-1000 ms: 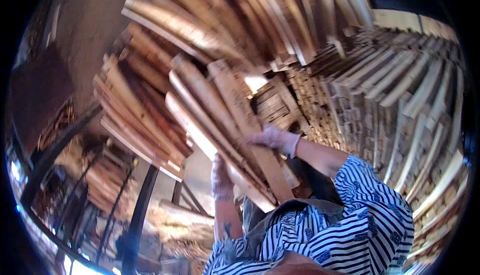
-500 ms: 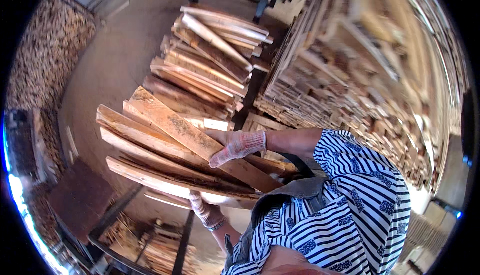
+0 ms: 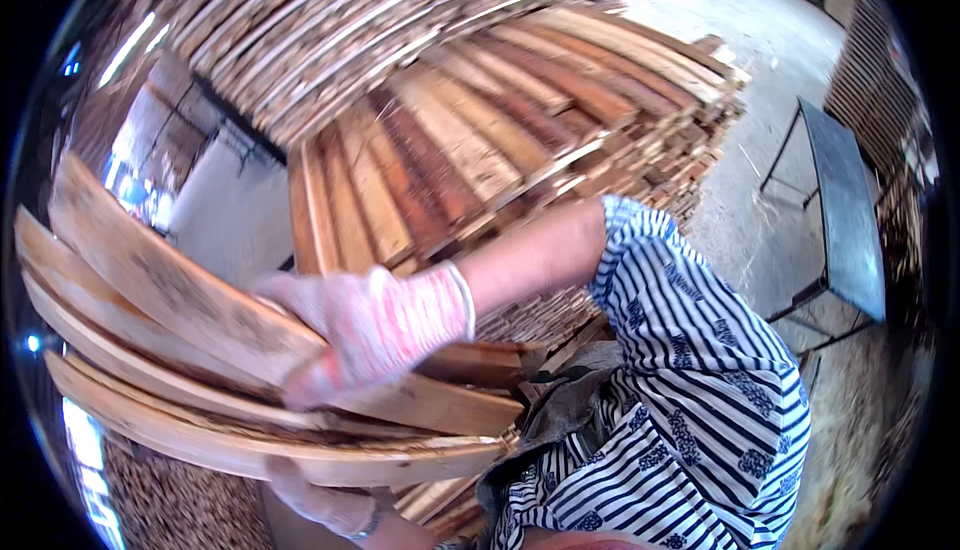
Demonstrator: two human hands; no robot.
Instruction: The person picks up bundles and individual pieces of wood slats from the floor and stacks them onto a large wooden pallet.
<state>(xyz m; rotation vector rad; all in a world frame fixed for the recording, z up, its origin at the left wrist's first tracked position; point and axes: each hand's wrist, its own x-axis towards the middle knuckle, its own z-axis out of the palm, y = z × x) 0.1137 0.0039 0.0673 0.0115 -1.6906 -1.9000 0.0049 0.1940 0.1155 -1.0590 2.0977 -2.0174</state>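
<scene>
Boards (image 3: 270, 452) held close
I see the right hand (image 3: 378, 335) gripping on top (gloved), the left hand (image 3: 325, 506) clasping below.

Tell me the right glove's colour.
The right glove is whitish with pinkish streaks; head view shows it.

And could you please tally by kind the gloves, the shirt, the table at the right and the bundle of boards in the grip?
Pale pinkish knitted gloves: 2
Dark-and-white striped shirt: 1
Dark rectangular table: 1
Bundle of long light-brown wooden boards: 1 (overlapping boards not counted singly)
Total: 5
</scene>
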